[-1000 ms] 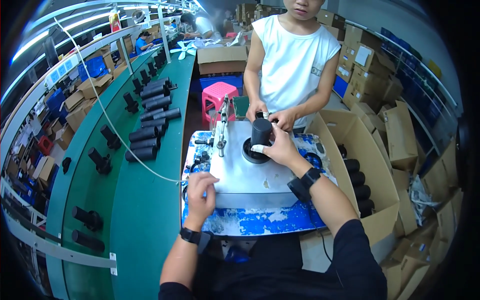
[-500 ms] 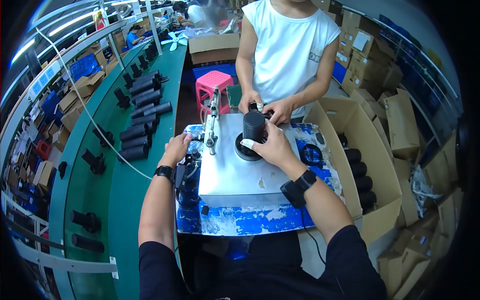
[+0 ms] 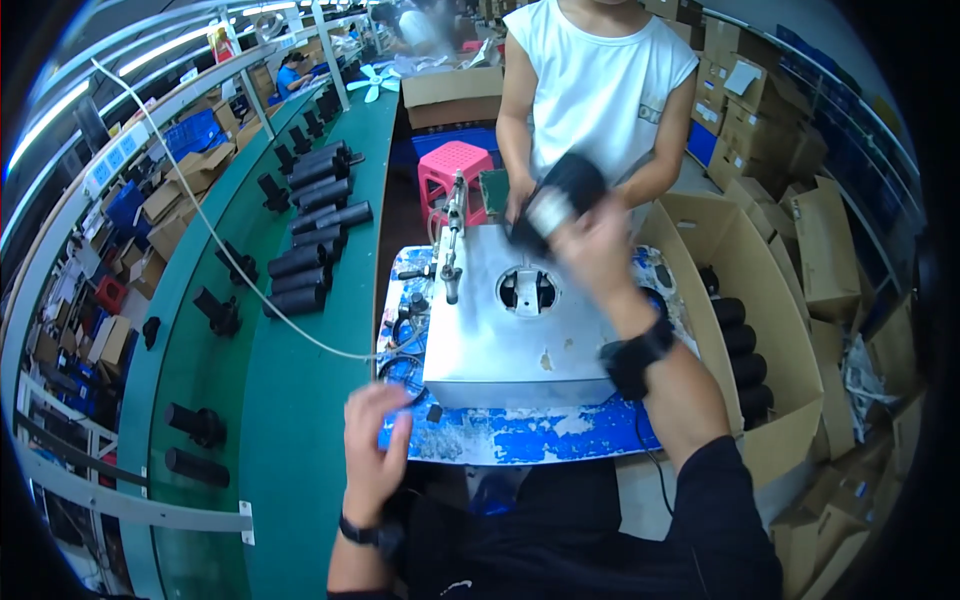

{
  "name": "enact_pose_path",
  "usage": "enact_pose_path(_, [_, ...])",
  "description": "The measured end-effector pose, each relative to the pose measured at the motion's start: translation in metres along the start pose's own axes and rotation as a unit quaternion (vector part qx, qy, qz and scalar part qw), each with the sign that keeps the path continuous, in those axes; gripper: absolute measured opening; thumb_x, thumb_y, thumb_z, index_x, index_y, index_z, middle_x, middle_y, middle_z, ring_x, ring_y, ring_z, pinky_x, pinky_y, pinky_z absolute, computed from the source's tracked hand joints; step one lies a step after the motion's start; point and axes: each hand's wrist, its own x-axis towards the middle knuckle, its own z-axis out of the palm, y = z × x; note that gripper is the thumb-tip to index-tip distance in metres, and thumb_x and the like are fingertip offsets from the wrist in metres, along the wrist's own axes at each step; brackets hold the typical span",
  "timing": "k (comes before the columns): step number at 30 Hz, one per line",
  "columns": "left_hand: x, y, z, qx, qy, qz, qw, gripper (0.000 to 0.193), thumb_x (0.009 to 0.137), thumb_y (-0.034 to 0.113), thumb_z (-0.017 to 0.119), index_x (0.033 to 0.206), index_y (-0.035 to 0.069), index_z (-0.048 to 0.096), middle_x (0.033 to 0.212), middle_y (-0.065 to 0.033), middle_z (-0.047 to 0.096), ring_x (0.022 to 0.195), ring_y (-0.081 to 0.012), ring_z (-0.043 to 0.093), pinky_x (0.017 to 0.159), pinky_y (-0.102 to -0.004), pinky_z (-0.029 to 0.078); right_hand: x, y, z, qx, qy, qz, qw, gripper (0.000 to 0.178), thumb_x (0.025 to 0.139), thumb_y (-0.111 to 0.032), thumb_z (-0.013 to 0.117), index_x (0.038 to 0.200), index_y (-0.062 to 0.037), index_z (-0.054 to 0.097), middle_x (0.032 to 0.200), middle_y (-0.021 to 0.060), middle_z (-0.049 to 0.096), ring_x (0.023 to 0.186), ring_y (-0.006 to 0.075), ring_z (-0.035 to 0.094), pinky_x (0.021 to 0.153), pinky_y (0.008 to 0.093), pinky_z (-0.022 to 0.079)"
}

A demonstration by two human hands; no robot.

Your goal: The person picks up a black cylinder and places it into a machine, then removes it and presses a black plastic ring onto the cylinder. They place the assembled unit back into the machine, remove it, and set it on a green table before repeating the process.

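Note:
My right hand (image 3: pixel 598 248), smeared by motion, grips a black cylindrical part (image 3: pixel 574 187) with a ribbed-looking wall. The part is tilted and raised above the far side of a silver metal box fixture (image 3: pixel 490 350). A round opening (image 3: pixel 527 291) in the fixture's top shows metal and black pieces inside. Off the fixture's near left corner, my left hand (image 3: pixel 375 440) hovers with thumb and fingers apart, holding nothing. A metal lever clamp (image 3: pixel 453 240) stands along the fixture's left side. Across from me, a person in a white sleeveless top has hands partly hidden behind the black part.
A worn blue-and-white bench (image 3: pixel 530 435) carries the fixture. To the left runs a green conveyor table (image 3: pixel 310 370) with several black cylinders (image 3: pixel 300 260). An open cardboard box (image 3: pixel 790 400) at right holds more cylinders. A pink stool (image 3: pixel 455 170) stands behind. A white cable (image 3: pixel 215 235) crosses at left.
My right hand has lifted the black cylinder out of the fixture's round opening and tilted it. My left hand has left the lever clamp's side and come back toward me.

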Motion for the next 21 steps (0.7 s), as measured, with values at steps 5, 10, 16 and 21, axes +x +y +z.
enact_pose_path(5, [-0.090,0.023,-0.041,-0.079,0.000,-0.128,0.989,0.035,0.094,0.010,0.076,0.127,0.004,0.068,0.124,-0.0156,0.066,0.105,-0.0299,0.064,0.090,-0.0386,0.053,0.028,-0.124,-0.023,0.191,-0.057,-0.080,0.977,0.040,0.094,-0.010,0.080,0.130,-0.0001,0.065,0.120,0.0159,0.074,0.098,0.0245,0.076,0.092,0.0392,0.063])
enact_pose_path(10, [-0.095,0.053,-0.026,-0.057,0.138,0.002,0.989,0.051,0.088,0.012,0.085,0.134,0.011,0.063,0.129,-0.0124,0.060,0.095,-0.0279,0.061,0.079,-0.0369,0.051,-0.144,-0.141,0.039,-0.025,-0.229,-0.266,0.936,0.035,0.095,-0.021,0.078,0.127,-0.0148,0.065,0.126,0.0087,0.072,0.116,0.0267,0.066,0.094,0.0462,0.042])
enact_pose_path(16, [-0.108,0.041,-0.021,-0.033,0.119,0.187,0.975,0.050,0.078,0.012,0.087,0.124,0.016,0.069,0.120,-0.0086,0.063,0.084,-0.0230,0.061,0.068,-0.0371,0.048,-0.231,-0.136,0.061,-0.018,-0.188,-0.308,0.932,0.030,0.093,-0.016,0.075,0.121,-0.0171,0.064,0.126,0.0051,0.072,0.114,0.0259,0.067,0.090,0.0473,0.040])
enact_pose_path(21, [-0.115,0.037,-0.032,-0.009,0.091,0.208,0.974,0.055,0.074,0.013,0.088,0.125,0.015,0.067,0.121,-0.0102,0.065,0.086,-0.0248,0.063,0.070,-0.0398,0.048,-0.232,-0.128,0.071,-0.008,-0.186,-0.321,0.929,0.029,0.095,-0.018,0.074,0.121,-0.0154,0.062,0.125,0.0078,0.071,0.115,0.0277,0.067,0.092,0.0480,0.041])
